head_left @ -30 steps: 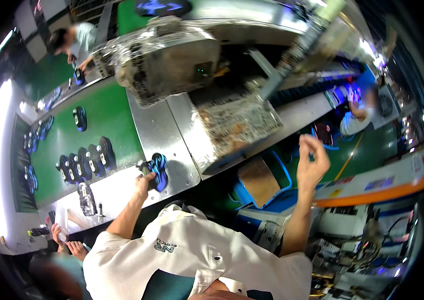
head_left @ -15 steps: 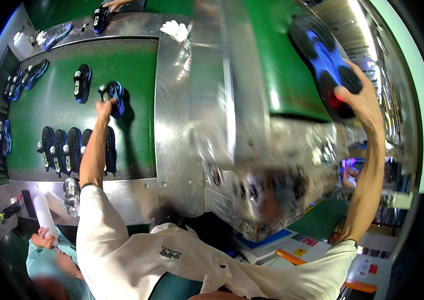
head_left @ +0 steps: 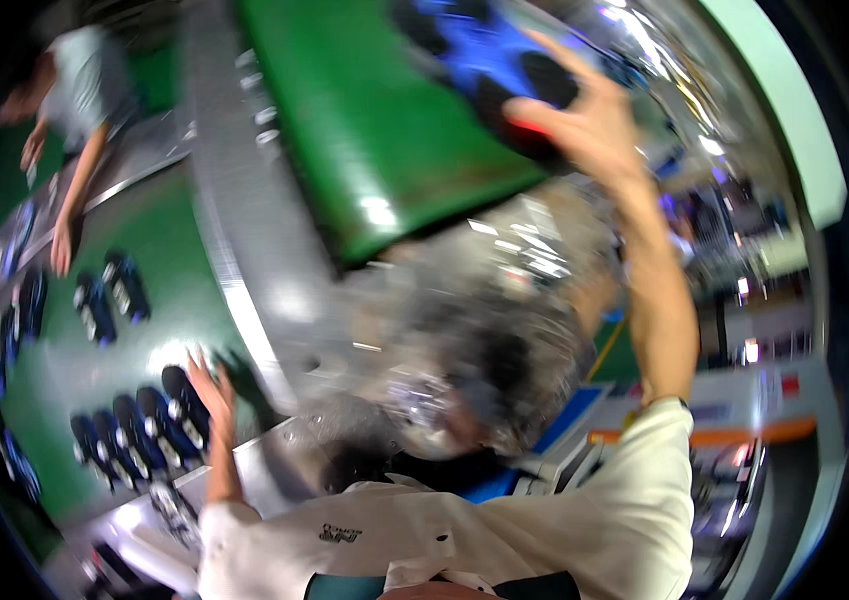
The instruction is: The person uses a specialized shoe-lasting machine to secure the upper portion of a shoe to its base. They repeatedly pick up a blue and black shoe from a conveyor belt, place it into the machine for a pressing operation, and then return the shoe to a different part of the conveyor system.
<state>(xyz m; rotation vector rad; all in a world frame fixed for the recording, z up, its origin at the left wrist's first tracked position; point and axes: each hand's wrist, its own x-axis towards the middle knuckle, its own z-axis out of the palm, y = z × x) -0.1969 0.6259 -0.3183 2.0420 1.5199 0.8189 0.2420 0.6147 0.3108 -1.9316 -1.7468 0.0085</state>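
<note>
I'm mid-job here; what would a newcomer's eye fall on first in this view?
Probably the big blue-and-black shoe at the top, sole toward the camera, held in the right hand. Next, the row of dark shoes at lower left, with the left hand at its right end. A co-worker's hand hangs at upper left.

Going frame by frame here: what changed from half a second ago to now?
The left hand has let go of its shoe, now beside the lone shoe on the left green belt, and drawn back, open, toward the row of shoes. The right hand still grips the blue-and-black shoe; the row remains five.
</note>
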